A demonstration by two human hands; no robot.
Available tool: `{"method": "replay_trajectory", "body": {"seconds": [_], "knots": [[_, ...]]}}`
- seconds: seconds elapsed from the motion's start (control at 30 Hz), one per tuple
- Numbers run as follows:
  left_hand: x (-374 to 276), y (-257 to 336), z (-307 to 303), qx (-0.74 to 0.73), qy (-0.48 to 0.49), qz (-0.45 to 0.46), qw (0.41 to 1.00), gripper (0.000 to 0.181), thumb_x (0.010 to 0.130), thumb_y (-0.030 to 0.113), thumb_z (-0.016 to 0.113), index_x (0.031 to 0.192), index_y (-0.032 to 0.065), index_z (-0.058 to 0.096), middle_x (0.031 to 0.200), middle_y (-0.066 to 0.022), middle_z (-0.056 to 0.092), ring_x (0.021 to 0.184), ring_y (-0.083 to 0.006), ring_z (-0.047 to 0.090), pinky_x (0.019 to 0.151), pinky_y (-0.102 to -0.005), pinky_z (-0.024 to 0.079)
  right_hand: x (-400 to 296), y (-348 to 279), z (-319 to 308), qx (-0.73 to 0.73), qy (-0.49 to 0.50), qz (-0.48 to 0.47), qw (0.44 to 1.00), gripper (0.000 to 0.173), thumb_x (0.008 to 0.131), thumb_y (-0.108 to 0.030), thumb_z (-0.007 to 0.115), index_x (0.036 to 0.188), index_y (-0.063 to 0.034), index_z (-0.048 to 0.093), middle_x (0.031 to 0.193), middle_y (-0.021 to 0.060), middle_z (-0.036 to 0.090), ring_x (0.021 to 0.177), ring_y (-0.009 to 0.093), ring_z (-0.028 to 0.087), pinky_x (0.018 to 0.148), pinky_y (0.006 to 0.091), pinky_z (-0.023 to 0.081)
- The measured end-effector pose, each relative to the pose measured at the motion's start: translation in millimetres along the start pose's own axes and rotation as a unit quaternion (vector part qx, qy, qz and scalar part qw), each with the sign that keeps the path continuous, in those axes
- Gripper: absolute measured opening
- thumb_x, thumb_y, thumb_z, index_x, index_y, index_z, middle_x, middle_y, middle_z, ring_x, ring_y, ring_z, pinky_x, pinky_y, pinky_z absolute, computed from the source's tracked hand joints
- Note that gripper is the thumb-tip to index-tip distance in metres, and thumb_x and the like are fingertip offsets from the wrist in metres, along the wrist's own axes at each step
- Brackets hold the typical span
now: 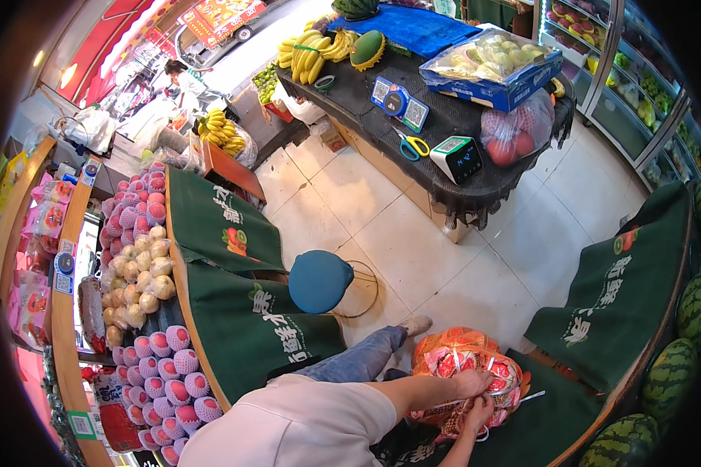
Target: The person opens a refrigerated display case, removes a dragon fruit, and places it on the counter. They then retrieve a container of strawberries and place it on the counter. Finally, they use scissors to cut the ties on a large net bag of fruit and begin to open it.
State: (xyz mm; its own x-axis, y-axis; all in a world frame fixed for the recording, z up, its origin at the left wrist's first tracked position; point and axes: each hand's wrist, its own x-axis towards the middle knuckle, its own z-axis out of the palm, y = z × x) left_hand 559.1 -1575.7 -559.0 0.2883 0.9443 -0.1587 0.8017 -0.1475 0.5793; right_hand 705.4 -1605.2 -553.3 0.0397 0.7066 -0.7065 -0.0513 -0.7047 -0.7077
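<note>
An orange mesh bag filled with red-and-white printed packages sits low in front of me, beside a green cloth-draped stand. My left hand reaches across its top, with the fingertips closed on the netting or packaging there. Just below, my right hand pinches the same part of the bag, close to the left fingers. A thin white strap sticks out to the right of the hands. What exactly lies between the fingertips is too small to tell.
A blue round stool stands on the tiled floor. Foam-netted fruit fills the left display; watermelons line the right. Scissors, a display box and a blue fruit carton rest on the black-covered table. A person is outside.
</note>
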Motion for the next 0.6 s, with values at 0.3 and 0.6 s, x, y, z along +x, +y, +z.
{"method": "replay_trajectory", "body": {"seconds": [0.3, 0.6], "knots": [[-14, -15, 45, -0.37, -0.043, -0.252, 0.893, 0.032, 0.093, 0.031, 0.065, 0.107, 0.0019, 0.065, 0.094, -0.0179, 0.073, 0.083, -0.0314, 0.072, 0.076, -0.0437, 0.058, -19, -17, 5, -0.183, 0.013, -0.077, 0.98, 0.036, 0.093, -0.019, 0.076, 0.121, 0.0018, 0.069, 0.102, 0.0055, 0.071, 0.093, 0.014, 0.065, 0.081, 0.0283, 0.053], [72, -20, -82, 0.217, 0.008, 0.312, 0.925, 0.041, 0.093, 0.013, 0.062, 0.133, 0.0048, 0.055, 0.103, -0.017, 0.068, 0.087, -0.0301, 0.07, 0.071, -0.0396, 0.06, -20, 4, -41, -0.028, 0.145, 0.026, 0.989, 0.021, 0.094, -0.009, 0.067, 0.113, 0.0003, 0.07, 0.078, 0.0042, 0.068, 0.056, 0.01, 0.061, 0.049, 0.0239, 0.047]]}}
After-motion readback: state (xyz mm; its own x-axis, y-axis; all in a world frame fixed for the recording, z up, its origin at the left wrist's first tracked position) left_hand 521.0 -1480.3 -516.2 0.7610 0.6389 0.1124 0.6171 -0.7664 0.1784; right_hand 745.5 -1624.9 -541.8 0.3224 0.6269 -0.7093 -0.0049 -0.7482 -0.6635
